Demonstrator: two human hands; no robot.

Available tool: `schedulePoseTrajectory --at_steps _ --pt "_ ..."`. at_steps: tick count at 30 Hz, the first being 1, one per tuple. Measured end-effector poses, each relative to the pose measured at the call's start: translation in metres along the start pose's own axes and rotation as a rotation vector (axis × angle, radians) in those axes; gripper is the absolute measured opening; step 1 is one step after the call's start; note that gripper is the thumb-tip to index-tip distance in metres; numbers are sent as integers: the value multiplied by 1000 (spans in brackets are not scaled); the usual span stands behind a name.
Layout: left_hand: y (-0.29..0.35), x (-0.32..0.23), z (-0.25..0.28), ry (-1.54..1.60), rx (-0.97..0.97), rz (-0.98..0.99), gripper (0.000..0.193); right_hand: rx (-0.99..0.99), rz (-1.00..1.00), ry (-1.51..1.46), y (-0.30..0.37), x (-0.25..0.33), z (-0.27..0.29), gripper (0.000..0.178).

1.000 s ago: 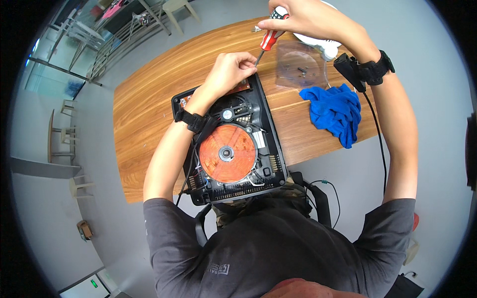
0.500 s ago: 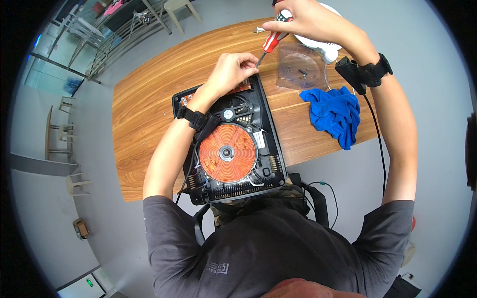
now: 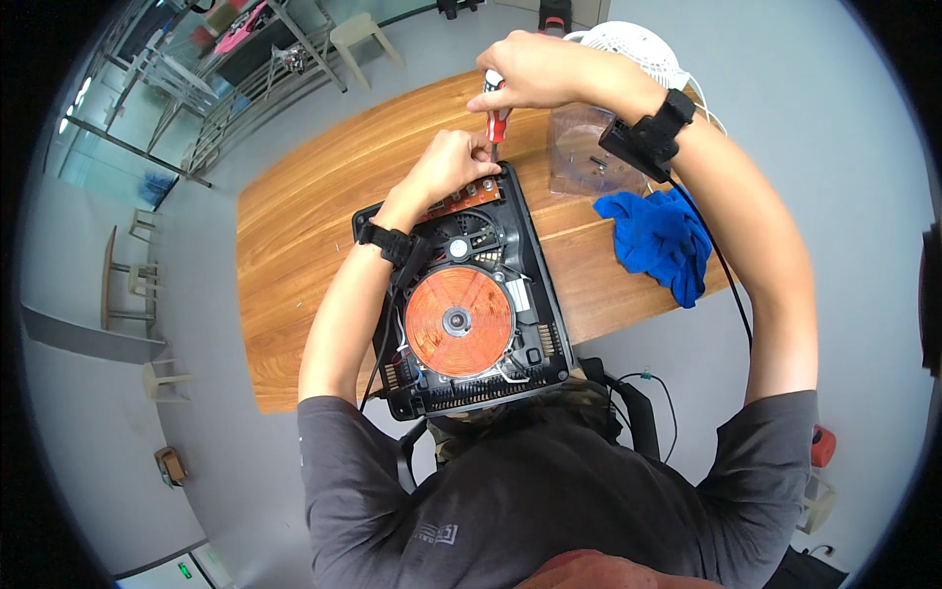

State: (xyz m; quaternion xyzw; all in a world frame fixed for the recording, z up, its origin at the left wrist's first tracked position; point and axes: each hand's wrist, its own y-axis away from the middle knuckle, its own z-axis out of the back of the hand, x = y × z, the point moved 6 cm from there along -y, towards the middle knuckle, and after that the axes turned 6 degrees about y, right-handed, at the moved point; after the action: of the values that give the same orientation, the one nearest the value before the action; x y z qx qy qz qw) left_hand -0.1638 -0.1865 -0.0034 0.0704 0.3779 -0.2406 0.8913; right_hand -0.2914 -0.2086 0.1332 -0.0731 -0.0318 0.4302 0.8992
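An opened induction cooker [image 3: 546,294] lies with its black casing at the table's front edge, its copper coil [image 3: 459,339] and fan [image 3: 458,248] exposed. My right hand [image 3: 535,74] grips a red and white screwdriver [image 3: 498,126], held nearly upright with its shaft pointing down at the casing's far right corner. Beside that shaft, my left hand [image 3: 449,169] is closed, thumb and fingers pinched together over the corner. What they hold, if anything, is hidden. Just under the left hand shows an orange-brown circuit board [image 3: 459,201].
A clear plastic tray [image 3: 569,177] with several small screws stands right of the cooker. Nearer lies a crumpled blue cloth [image 3: 662,245]. A white round fan-like device [image 3: 638,44] sits at the far right. The wooden table [image 3: 294,245] extends left; black cables trail from my wrist straps.
The screwdriver has gone from slanted to nearly upright, and my right hand has shifted left and lower toward the casing corner. My left hand stays pinched at that corner.
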Motion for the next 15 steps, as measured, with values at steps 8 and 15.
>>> schedulePoseTrajectory --at_steps 8,15 --pt "3 0 -9 -4 31 44 20 63 -49 -72 -5 0 -23 53" --pt "6 6 -8 -21 54 101 25 97 -72 -59 -7 10 -20 51"
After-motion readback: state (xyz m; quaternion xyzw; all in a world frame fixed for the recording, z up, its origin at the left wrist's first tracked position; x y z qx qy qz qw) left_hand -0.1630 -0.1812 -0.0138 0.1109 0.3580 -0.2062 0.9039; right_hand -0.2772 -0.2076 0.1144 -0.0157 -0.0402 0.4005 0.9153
